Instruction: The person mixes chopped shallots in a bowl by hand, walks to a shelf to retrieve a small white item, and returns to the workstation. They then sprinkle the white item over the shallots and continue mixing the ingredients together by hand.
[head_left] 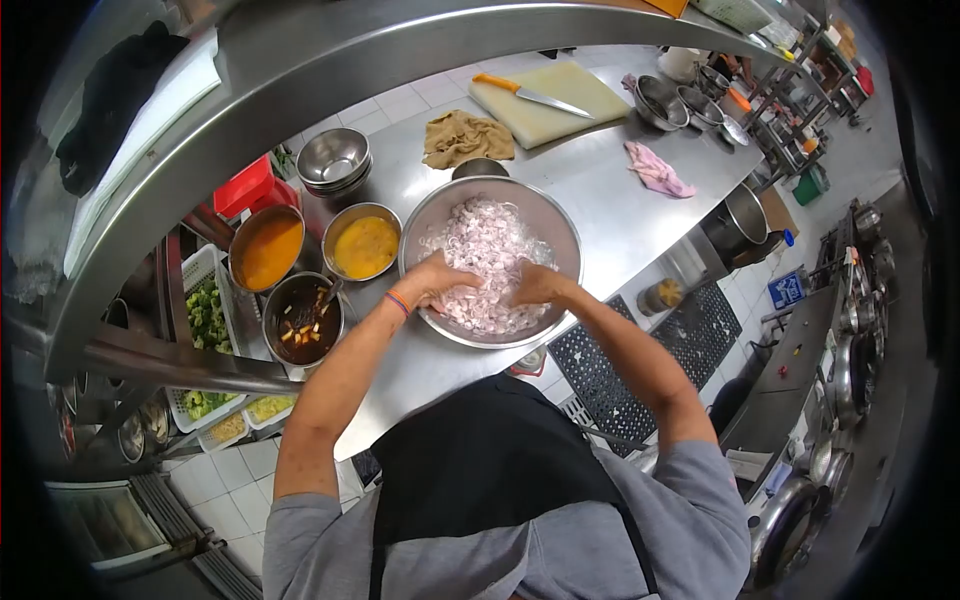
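A large steel bowl [565, 235] stands on the metal table, holding a heap of pale pink, thinly sliced pieces [485, 240] that look like onion or shallot. My left hand [440, 280], with a coloured band at its wrist, is inside the bowl at the left of the heap, its fingers partly sunk in the slices. On the right side of the heap my right hand [538, 284] reaches in, and its fingertips are buried among the pieces. What either hand grips below the surface is hidden.
Pots of orange sauce [270, 252], yellow liquid [366, 247] and dark sauce [303, 320] stand left. Behind are stacked bowls [333, 160], a brown cloth [467, 138], and a knife [535, 97] on a cutting board [590, 85]. A pink cloth [657, 170] lies right. An overhead metal shelf crosses the view.
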